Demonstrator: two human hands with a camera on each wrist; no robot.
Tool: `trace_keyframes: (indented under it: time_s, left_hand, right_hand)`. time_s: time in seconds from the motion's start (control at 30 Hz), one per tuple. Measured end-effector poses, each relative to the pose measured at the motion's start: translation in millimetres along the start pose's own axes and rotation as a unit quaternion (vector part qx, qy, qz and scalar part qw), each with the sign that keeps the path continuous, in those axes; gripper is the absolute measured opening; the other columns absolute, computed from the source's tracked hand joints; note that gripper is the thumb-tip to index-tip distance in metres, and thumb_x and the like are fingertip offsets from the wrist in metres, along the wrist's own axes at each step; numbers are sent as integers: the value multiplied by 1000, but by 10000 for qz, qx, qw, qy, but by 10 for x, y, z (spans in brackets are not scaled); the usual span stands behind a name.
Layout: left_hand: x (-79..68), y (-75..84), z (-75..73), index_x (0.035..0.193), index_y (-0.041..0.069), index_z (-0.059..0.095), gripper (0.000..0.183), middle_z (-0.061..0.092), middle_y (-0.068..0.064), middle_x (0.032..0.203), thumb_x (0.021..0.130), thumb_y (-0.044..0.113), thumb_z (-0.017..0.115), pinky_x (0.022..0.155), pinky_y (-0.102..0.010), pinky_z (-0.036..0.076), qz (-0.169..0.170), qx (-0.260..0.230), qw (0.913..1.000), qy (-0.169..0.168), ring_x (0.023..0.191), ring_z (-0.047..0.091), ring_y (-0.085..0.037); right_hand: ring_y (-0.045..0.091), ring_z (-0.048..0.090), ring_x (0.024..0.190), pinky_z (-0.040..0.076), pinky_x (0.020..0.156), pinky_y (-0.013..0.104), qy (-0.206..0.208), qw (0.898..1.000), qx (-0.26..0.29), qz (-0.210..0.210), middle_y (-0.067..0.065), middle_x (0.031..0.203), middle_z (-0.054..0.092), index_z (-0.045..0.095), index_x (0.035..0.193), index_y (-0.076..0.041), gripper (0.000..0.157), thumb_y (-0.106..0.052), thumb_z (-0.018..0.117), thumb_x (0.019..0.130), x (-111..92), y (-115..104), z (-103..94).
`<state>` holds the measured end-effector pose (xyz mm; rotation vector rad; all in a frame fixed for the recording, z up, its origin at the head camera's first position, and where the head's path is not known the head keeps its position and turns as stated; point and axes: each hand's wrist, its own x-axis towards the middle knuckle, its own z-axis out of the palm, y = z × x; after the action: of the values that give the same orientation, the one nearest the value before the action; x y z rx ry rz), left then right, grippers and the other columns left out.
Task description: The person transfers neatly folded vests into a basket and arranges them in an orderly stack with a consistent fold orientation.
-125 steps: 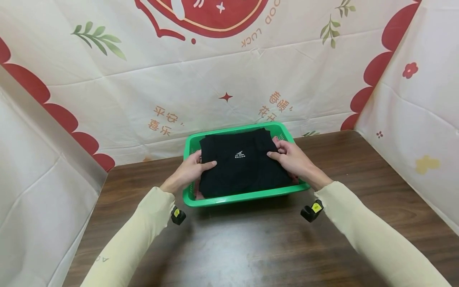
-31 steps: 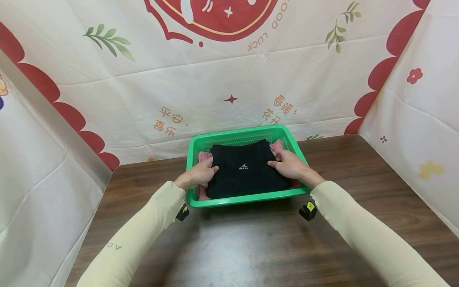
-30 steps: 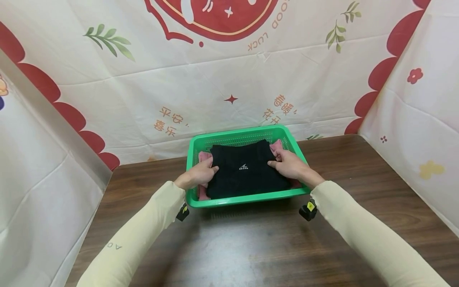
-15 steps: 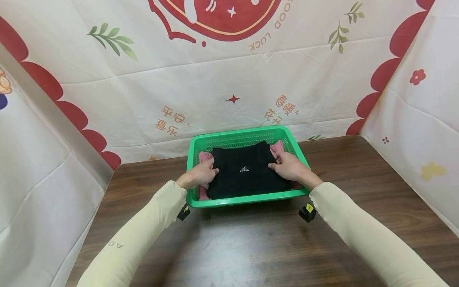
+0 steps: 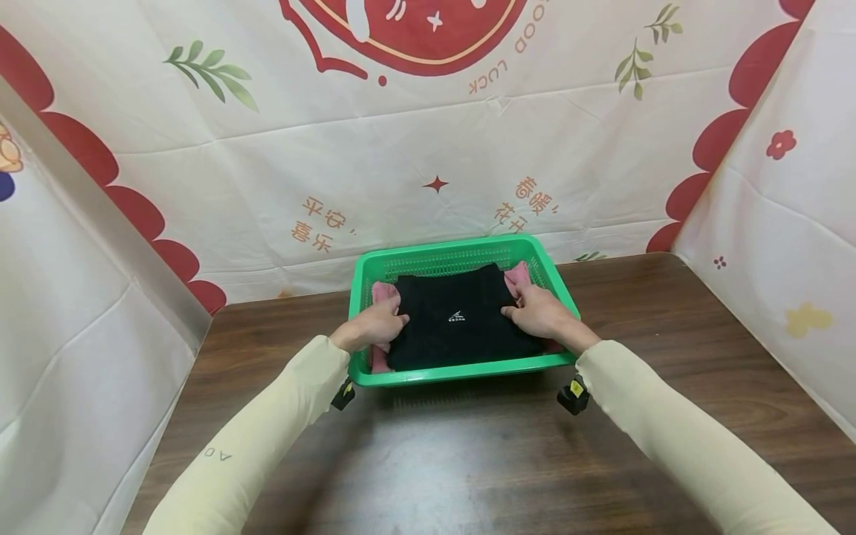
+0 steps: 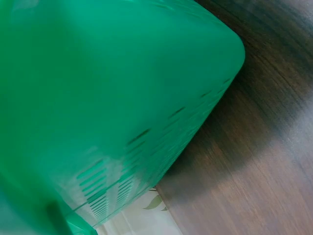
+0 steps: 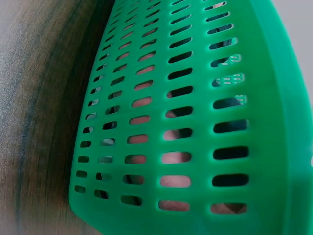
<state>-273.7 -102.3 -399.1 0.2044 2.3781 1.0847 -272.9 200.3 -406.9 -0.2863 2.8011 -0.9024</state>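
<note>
A folded black garment (image 5: 455,342) with a small white print lies inside a green plastic basket (image 5: 461,371). My left hand (image 5: 374,324) grips its left edge, thumb on top and the other fingers mostly hidden. At the opposite edge my right hand (image 5: 540,310) pinches the cloth the same way. Pink cloth (image 5: 518,274) shows from beneath the black garment at both sides. Only the basket's outer wall (image 6: 112,68) fills the left wrist view. Through the slotted wall (image 7: 146,110) in the right wrist view, bits of skin and dark cloth appear.
The basket stands on a brown wood-grain table (image 5: 428,461), near its back edge. A white printed curtain (image 5: 267,171) hangs behind, and similar cloth hangs on both sides. A small black camera (image 5: 573,396) is worn at each wrist.
Compared with about four seconds ago, the black garment sits lower in the basket, with more pink cloth and back wall showing. Both hands went down with it. Over the last second they barely move.
</note>
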Motion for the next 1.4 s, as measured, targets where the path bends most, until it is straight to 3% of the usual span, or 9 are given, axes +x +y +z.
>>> trace_keyframes:
  time_s: [0.33,0.57,0.7,0.87,0.97,1.1,1.2,1.3,1.4]
  left_hand:
    - [-9,5,9,158,3,11,62,28,-24,158,106,14,43,82,-39,59,1,204,9998,14,126,55,-32]
    - [-3,11,17,150,-2,30,51,40,-26,150,104,11,47,78,-37,59,56,422,9991,84,116,59,-33]
    - [-11,14,22,151,-2,27,56,41,-26,149,102,10,51,77,-36,59,59,528,9985,114,113,59,-30]
    - [-10,15,35,153,-3,25,65,43,-25,149,99,11,58,93,-42,54,78,817,9963,272,118,57,-30]
    - [2,15,45,150,-5,30,65,50,-25,143,96,11,63,104,-46,47,173,1076,9931,425,120,56,-31]
    - [7,13,56,143,-5,38,60,58,-24,130,93,9,68,102,-48,47,200,1179,9910,595,109,59,-32]
    - [2,22,69,140,-2,41,59,61,-21,121,90,9,71,95,-45,53,200,1152,9907,699,100,61,-30]
    - [-18,34,84,138,-1,44,59,62,-20,115,88,9,74,86,-42,56,241,1188,9894,795,95,62,-28]
    - [-54,59,100,135,-2,46,58,63,-19,117,87,9,76,91,-42,54,353,1411,9853,899,100,63,-29]
  right_hand:
    - [20,41,64,35,60,32,43,9998,-214,-23,4,68,40,46,83,-6,25,-20,60,97,2,-16,29]
    - [24,48,73,40,66,35,26,9994,-355,13,7,75,46,51,89,-4,20,-19,61,96,7,-7,55]
    - [25,49,74,40,66,36,-11,9990,-456,38,8,74,45,50,88,-4,20,-19,61,96,5,-16,69]
    - [25,49,73,40,65,36,-23,9982,-596,91,7,72,44,50,88,-4,20,-18,62,95,15,-26,88]
    - [27,52,75,43,68,38,-74,9980,-600,161,10,75,48,50,98,-1,21,-18,62,96,17,-31,99]
    - [34,61,97,50,84,48,-76,9985,-483,231,25,107,63,39,130,2,45,-17,62,96,16,-36,119]
    - [40,57,120,47,98,55,-101,9989,-366,286,31,134,55,23,144,0,65,-16,63,95,14,-31,123]
    - [41,55,123,45,99,57,-144,9987,-351,326,32,137,52,21,147,-1,69,-15,64,94,7,-37,109]
    - [40,59,112,48,94,56,-113,9982,-479,331,33,128,57,24,144,-2,68,-14,66,92,-4,-53,82]
